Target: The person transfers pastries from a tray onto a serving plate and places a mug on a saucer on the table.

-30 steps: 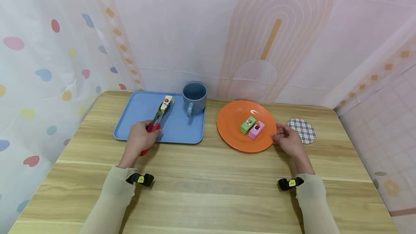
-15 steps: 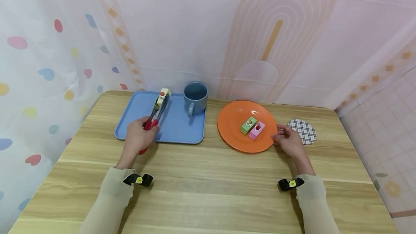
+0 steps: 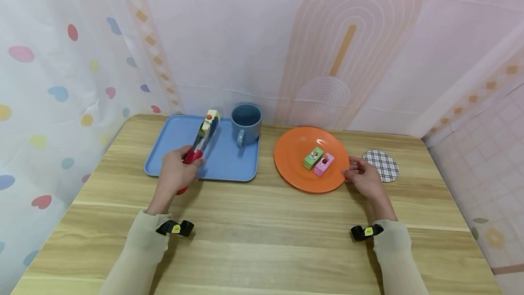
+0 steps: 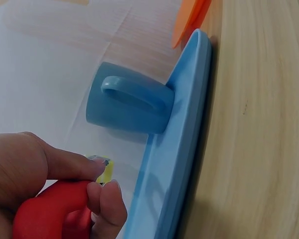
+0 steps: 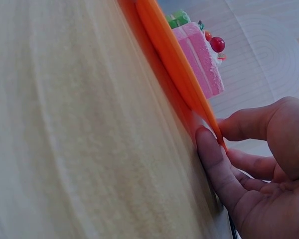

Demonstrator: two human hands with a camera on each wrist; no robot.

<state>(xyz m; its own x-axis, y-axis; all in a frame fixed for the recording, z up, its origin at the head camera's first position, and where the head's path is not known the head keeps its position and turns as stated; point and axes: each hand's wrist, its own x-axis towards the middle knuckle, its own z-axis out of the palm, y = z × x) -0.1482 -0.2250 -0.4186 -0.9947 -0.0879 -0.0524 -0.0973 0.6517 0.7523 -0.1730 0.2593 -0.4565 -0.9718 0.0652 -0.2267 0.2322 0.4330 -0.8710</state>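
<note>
My left hand (image 3: 176,172) grips red-handled tongs (image 3: 194,155) over the blue tray (image 3: 173,129). In the tongs' tips is a cream-yellow toy cake slice (image 3: 211,116) with a small red-orange topping, held above the tray's far part. The left wrist view shows the fingers wrapped on the red handle (image 4: 60,204); the cake is mostly hidden behind them. At the right, my right hand (image 3: 365,179) pinches the rim of an orange plate (image 3: 288,163), thumb and fingertips on either side. A green cake slice (image 3: 313,158) and a pink cake slice (image 3: 324,164) lie side by side on it.
A blue-grey mug (image 3: 246,126) stands on the tray's right end, handle toward me. Beyond the right hand lies a round plaid coaster (image 3: 380,165). A patterned cloth (image 3: 229,35) hangs just behind the wooden table (image 3: 262,240).
The tongs' tips and the cream-yellow cake slice have risen from the tray, swinging left and then slightly back right. My right hand and the plate stay in place.
</note>
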